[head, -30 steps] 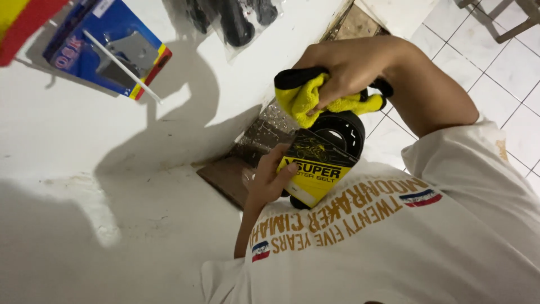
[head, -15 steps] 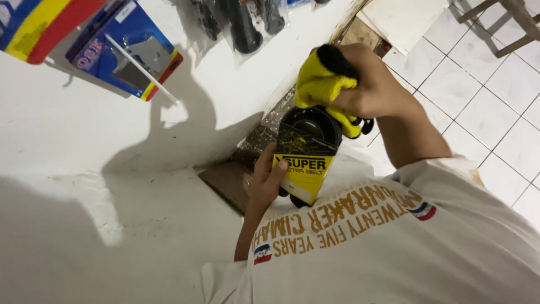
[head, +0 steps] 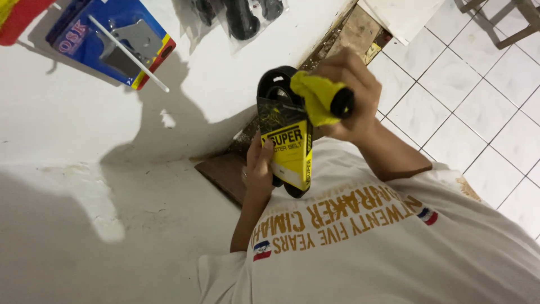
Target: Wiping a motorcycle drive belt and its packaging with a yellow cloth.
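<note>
My left hand (head: 260,164) grips the black drive belt in its yellow cardboard sleeve (head: 287,143) upright before my chest, fingers clamped on it. My right hand (head: 351,93) clenches a yellow cloth (head: 318,98) against the belt's top.

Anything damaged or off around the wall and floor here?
Yes. The wall has a patch of flaked paint at lower left, and the strip where wall meets tiled floor looks crumbled and dirty. The belt in its yellow sleeve looks intact.
</note>
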